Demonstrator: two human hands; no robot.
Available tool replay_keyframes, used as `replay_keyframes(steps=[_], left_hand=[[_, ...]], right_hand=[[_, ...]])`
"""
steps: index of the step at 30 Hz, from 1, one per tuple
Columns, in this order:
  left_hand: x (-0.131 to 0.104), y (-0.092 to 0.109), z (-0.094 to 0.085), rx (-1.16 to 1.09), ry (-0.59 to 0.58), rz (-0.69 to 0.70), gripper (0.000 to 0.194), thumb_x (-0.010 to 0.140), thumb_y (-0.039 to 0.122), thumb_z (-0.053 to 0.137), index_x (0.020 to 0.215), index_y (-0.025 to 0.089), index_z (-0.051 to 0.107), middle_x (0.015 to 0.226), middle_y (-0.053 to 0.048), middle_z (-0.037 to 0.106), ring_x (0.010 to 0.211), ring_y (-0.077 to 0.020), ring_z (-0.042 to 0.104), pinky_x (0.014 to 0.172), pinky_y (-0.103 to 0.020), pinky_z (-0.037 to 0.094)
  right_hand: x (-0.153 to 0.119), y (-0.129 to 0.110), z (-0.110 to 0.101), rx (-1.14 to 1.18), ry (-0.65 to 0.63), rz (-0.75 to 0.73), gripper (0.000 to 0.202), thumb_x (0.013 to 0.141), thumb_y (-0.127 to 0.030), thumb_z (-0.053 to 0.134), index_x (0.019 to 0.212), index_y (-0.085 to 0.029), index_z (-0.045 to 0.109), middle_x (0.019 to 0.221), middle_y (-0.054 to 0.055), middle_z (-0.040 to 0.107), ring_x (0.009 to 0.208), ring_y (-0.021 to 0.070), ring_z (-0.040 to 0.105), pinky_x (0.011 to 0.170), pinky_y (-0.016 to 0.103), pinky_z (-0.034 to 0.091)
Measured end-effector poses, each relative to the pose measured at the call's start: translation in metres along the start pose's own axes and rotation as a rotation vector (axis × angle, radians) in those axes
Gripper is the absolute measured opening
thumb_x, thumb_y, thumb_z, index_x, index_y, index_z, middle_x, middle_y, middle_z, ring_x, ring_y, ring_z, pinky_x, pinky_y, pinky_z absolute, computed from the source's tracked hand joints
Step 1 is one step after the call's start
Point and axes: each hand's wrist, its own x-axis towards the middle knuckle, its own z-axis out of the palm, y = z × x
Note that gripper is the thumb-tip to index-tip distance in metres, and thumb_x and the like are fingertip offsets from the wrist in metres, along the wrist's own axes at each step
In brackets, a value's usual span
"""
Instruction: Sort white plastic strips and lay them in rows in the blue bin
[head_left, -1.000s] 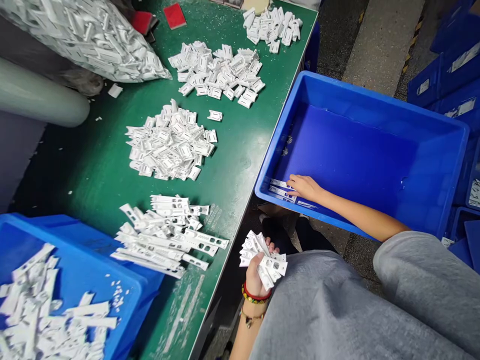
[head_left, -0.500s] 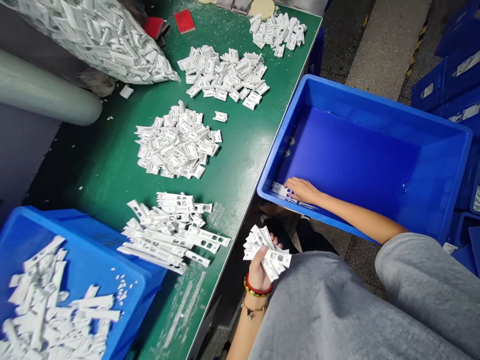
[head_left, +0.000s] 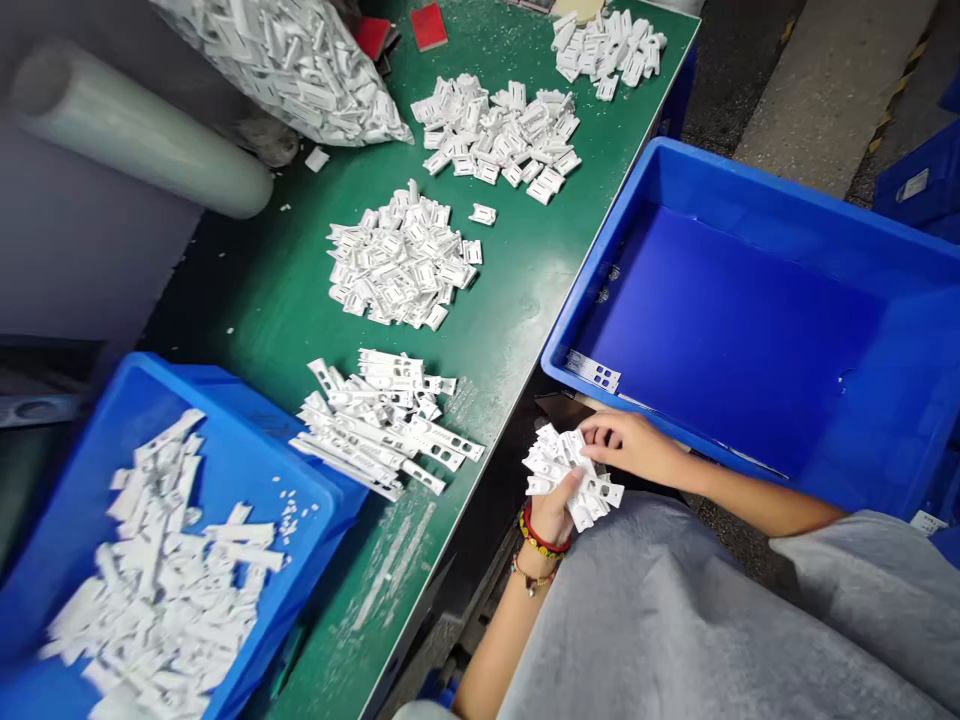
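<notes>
In the head view my left hand (head_left: 556, 508) is closed around a fanned bundle of white plastic strips (head_left: 559, 465) with cut-out holes. My right hand (head_left: 630, 445) meets the bundle from the right, its thumb and forefinger curled together on the upper edge of a strip; the fingertips are partly hidden. Just beyond lies the big blue tub (head_left: 750, 320), with a few flat white strips (head_left: 594, 370) along its near left corner. Left of my hands, on the green table (head_left: 510, 330), is a loose pile of long white strips (head_left: 382, 425).
A blue bin (head_left: 225, 420) of white pieces stands at lower left. Heaps of small white parts (head_left: 405, 260) lie farther up the table, beside a filled plastic bag (head_left: 300, 70) and a pale roll (head_left: 150, 140). Red pads (head_left: 429, 27) are at the back.
My right hand has left the tub's near left corner and come to the bundle in my left hand. Strips now show uncovered in that corner. The whole view has shifted.
</notes>
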Motion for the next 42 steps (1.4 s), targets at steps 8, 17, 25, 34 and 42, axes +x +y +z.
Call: replay_keyframes(steps=[8, 17, 25, 34, 42], left_hand=[[0.000, 0.011, 0.014, -0.231, -0.056, 0.111, 0.040, 0.052, 0.024, 0.084, 0.087, 0.021, 0.064, 0.076, 0.003, 0.059, 0.069, -0.0108, 0.056, 0.073, -0.026, 0.050], [-0.005, 0.023, 0.004, -0.242, -0.064, 0.122, 0.037, 0.055, 0.019, 0.080, 0.088, 0.019, 0.064, 0.078, 0.002, 0.053, 0.069, -0.0100, 0.050, 0.072, -0.026, 0.047], [-0.010, 0.012, 0.000, -0.233, -0.093, 0.058, 0.041, 0.053, 0.019, 0.083, 0.090, 0.019, 0.065, 0.076, 0.002, 0.052, 0.068, -0.0103, 0.050, 0.069, -0.026, 0.046], [-0.011, 0.013, -0.012, -0.215, -0.079, 0.060, 0.038, 0.056, 0.021, 0.084, 0.089, 0.019, 0.065, 0.075, 0.003, 0.055, 0.068, -0.0098, 0.052, 0.070, -0.025, 0.047], [-0.008, 0.013, -0.003, -0.111, 0.049, 0.071, 0.045, 0.051, 0.023, 0.088, 0.090, 0.018, 0.066, 0.081, 0.001, 0.066, 0.074, -0.0126, 0.062, 0.071, -0.025, 0.051]], right_hand=[[-0.015, 0.005, 0.023, 0.604, 0.279, 0.081, 0.028, 0.083, -0.050, 0.063, 0.093, -0.024, 0.060, 0.092, 0.002, 0.062, 0.083, 0.0167, 0.061, 0.077, 0.032, 0.053], [0.079, 0.021, -0.079, 0.055, 0.515, -0.078, 0.016, 0.084, -0.031, 0.060, 0.093, -0.020, 0.065, 0.090, 0.004, 0.066, 0.080, 0.0162, 0.059, 0.077, 0.031, 0.049], [0.142, 0.085, -0.066, -0.720, 0.293, 0.017, 0.006, 0.081, -0.016, 0.063, 0.083, -0.020, 0.059, 0.085, 0.003, 0.066, 0.083, 0.0193, 0.060, 0.072, 0.029, 0.047], [0.109, 0.094, -0.074, -0.977, 0.174, -0.146, 0.011, 0.084, -0.018, 0.063, 0.093, -0.021, 0.058, 0.094, 0.005, 0.064, 0.092, 0.0221, 0.056, 0.075, 0.030, 0.042], [0.112, 0.077, -0.063, -0.948, 0.227, -0.085, 0.009, 0.085, -0.020, 0.064, 0.093, -0.018, 0.060, 0.099, 0.011, 0.065, 0.095, 0.0253, 0.056, 0.078, 0.033, 0.043]])
